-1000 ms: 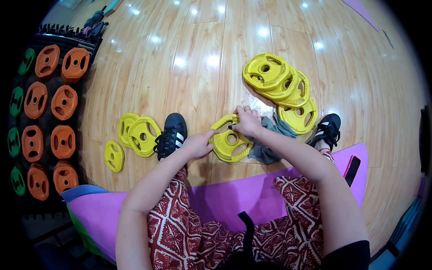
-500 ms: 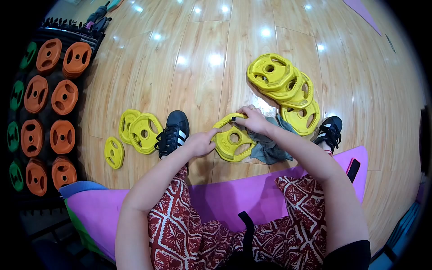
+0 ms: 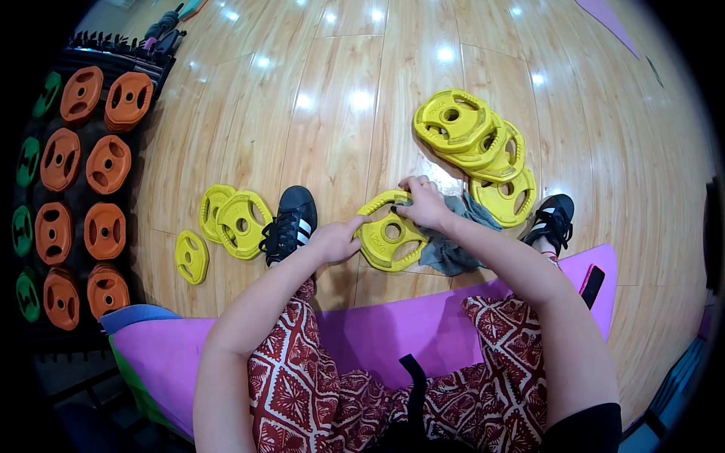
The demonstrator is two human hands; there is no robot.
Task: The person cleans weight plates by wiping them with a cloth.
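Observation:
A yellow weight plate with a centre hole and grip slots is held between my feet, just above or on the floor; I cannot tell which. My left hand is closed on its left rim, thumb side up. My right hand is curled around its upper right rim, the thumb by the slot near the hole and the fingers over the outer edge. A bunched grey-blue cloth lies against the plate's right side, partly under my right hand and forearm; whether the fingers also pinch it is hidden.
Overlapping yellow plates lie ahead to the right, and several more yellow plates lie left of my left shoe. A rack holds orange plates and green ones. A phone rests on the purple mat.
My right thumb has slid slightly down toward the plate's centre hole, and the right fingers have shifted a little. My left hand, the plate and the cloth stay nearly where they were.

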